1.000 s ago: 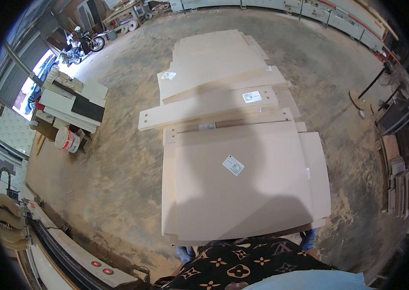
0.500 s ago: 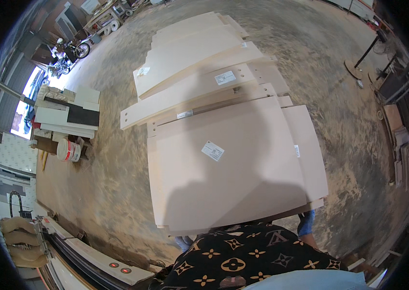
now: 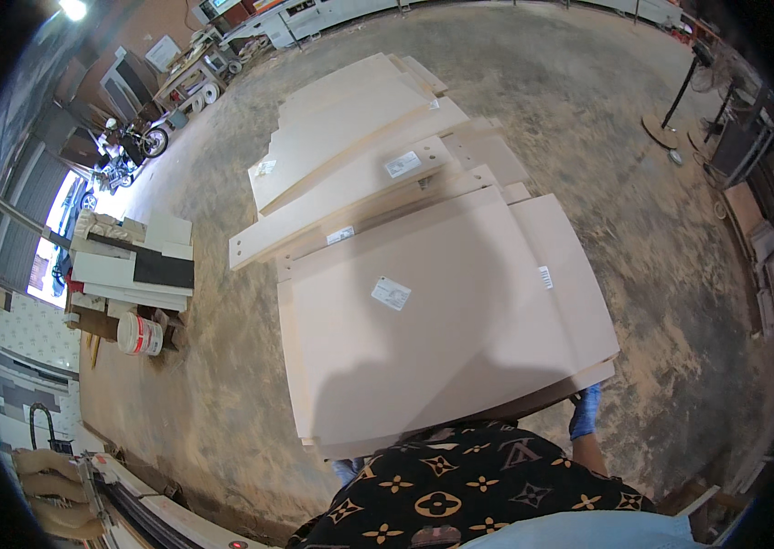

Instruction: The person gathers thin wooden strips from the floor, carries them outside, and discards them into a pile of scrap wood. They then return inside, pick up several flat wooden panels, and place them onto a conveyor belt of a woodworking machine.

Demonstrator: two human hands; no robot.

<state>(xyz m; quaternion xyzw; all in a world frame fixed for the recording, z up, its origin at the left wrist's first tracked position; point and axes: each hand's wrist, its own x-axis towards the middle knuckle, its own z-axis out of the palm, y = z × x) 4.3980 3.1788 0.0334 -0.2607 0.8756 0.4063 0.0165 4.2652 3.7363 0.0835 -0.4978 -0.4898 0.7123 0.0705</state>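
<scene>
Left hand [image 3: 345, 470] mostly hidden, just a patch of blue glove between the stack's near edge and the shirt [image 3: 488, 480]; grip can't be told. Right hand [image 3: 585, 414], blue glove, shows better just below the stack's near right corner, but fingers too small to read: can't tell if it's closed on anything. Whatever carries the stack is covered by it. Shadow lies over most of the top panel [image 3: 433, 320]; label [image 3: 391, 294] on it too small to read. Top panel sits nearest the shirt, overhanging panel edges show along its left and right. Long board [image 3: 341, 206] lies slantwise beyond it, left end sticking out past the rest; far panels [image 3: 341, 119] step away behind. Edges uneven all round. Open dusty floor [image 3: 222, 366] both sides; bucket [image 3: 140, 334] and offcut pile [image 3: 160, 229] well apart at left, stand [image 3: 677, 101] well apart at right. Machine [image 3: 181, 520] cut off lower left.
</scene>
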